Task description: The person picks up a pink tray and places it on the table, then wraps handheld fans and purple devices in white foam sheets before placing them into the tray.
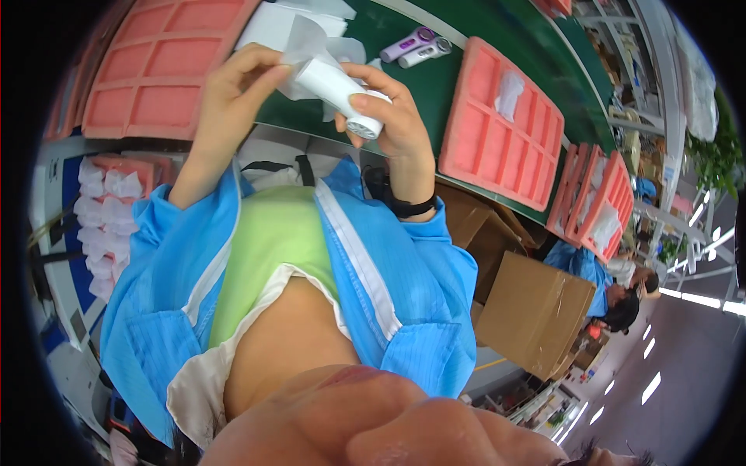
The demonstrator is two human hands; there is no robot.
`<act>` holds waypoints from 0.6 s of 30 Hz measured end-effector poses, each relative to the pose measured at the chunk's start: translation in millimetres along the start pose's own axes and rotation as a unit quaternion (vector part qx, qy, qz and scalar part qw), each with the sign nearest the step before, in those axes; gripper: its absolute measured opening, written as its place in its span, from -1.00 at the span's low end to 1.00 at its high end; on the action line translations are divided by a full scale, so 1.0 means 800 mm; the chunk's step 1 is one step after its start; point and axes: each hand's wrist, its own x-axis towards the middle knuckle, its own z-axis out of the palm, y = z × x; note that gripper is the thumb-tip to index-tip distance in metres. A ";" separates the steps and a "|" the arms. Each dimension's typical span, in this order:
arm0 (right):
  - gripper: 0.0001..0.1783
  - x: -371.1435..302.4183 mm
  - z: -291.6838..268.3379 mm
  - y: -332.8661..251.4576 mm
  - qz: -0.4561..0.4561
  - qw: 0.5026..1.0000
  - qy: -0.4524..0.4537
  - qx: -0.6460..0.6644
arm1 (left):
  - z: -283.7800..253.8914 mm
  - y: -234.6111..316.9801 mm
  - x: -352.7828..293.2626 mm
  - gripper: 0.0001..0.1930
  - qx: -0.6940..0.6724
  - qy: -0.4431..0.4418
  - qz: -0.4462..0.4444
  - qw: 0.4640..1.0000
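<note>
A right hand (395,113) and a left hand (247,81) are holding a white device (332,85) and thin sheet (305,36), between eleven and twelve o'clock in view.
The right grip is clamping around the device's body; the left grip is pinching the sheet, thumb and fingertips together. Steadying the body while handling the sheet lightly should be helping; loose folds are crowding its upper end. From the device, white papers (260,29) are lying at ten o'clock, a purple device (407,45) at two, a pink tray (509,144) at three on the green surface (434,89).
</note>
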 end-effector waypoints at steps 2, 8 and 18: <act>-0.46 -0.007 0.001 0.007 -0.068 0.991 0.065 -0.095 | 0.008 0.003 0.000 -0.93 0.024 -0.024 0.036 0.999; -0.65 -0.012 0.008 0.023 -0.340 0.746 0.284 -0.497 | 0.052 0.013 -0.015 -0.88 0.106 -0.167 0.175 0.965; -0.71 -0.019 0.009 0.019 -0.387 0.663 0.289 -0.572 | 0.039 0.007 -0.002 -0.78 0.133 -0.183 0.268 0.936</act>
